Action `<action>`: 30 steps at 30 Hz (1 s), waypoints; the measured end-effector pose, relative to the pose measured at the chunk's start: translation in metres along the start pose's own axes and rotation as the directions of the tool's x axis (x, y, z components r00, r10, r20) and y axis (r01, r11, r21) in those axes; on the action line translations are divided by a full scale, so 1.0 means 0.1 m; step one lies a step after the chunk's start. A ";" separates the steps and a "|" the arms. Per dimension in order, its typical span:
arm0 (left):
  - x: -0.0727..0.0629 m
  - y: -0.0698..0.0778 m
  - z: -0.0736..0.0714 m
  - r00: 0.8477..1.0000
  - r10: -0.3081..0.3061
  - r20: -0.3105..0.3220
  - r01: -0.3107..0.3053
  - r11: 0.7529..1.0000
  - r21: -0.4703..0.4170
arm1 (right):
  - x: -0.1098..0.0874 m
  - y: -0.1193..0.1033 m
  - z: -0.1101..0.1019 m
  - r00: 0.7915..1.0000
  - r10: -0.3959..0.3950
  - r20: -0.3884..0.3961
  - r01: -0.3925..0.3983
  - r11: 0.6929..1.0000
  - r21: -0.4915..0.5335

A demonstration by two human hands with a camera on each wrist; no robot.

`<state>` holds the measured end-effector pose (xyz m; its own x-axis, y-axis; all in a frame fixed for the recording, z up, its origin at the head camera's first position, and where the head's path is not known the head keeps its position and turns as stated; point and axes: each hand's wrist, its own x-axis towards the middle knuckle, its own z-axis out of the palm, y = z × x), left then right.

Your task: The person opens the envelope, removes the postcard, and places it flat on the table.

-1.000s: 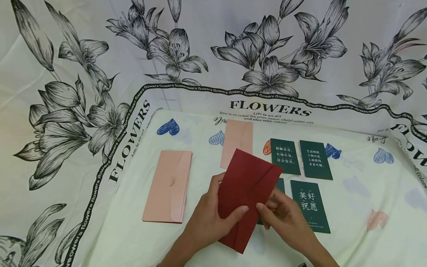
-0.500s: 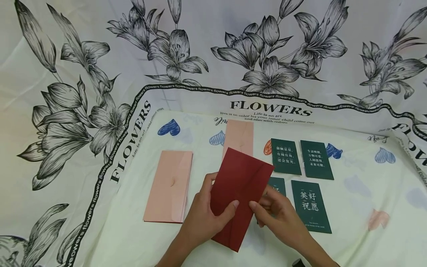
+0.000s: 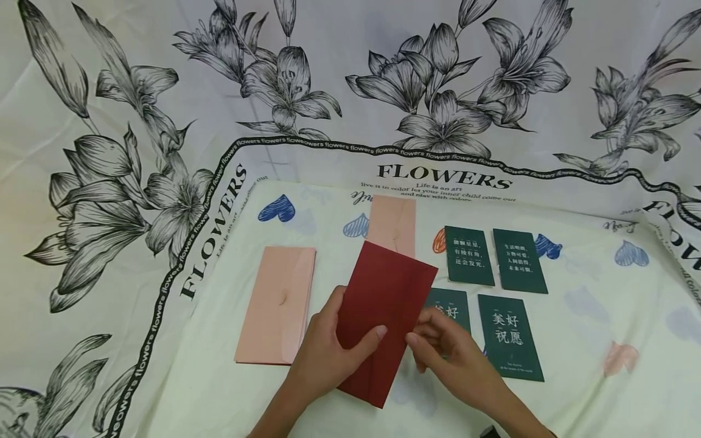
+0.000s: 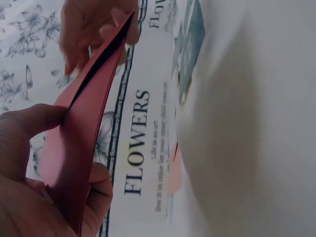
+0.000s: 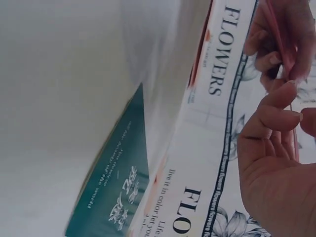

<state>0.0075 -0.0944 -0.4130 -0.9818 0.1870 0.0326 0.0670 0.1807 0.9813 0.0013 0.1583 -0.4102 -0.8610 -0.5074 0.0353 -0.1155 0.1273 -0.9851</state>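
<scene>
A red envelope (image 3: 390,286) is held up, tilted, over the front of the table. My left hand (image 3: 327,356) grips it from the left, thumb lying across its face and fingers behind. A dark slit shows along the edge of the envelope (image 4: 81,133) in the left wrist view. My right hand (image 3: 457,359) has its bent thumb and forefinger at the envelope's right edge; in the right wrist view my right hand (image 5: 276,168) has curled fingers at that edge. Several dark green cards with white writing, among them a front-right card (image 3: 512,340), lie behind and right of my hands.
A stack of pink envelopes (image 3: 274,304) lies at the left. Another pink envelope (image 3: 393,222) lies at the back, partly hidden by the red one. The white tablecloth (image 3: 619,310) has printed hearts. A small dark object (image 3: 489,432) shows at the bottom edge.
Both hands have moved left with the red envelope, uncovering more of the front-left green card. The right thumb has shifted from the envelope's face to its edge.
</scene>
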 end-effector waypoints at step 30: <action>0.00 -0.39 -1.17 0.907 -0.202 -0.371 0.334 0.879 0.340 | -0.04 0.05 -0.12 0.996 0.092 -0.019 -0.092 0.995 -0.022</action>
<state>-0.0160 -0.2140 -0.4288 -0.9695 -0.2247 -0.0979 -0.2091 0.5495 0.8089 -0.0017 0.1716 -0.4128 -0.8772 -0.4774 -0.0522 -0.0462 0.1921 -0.9803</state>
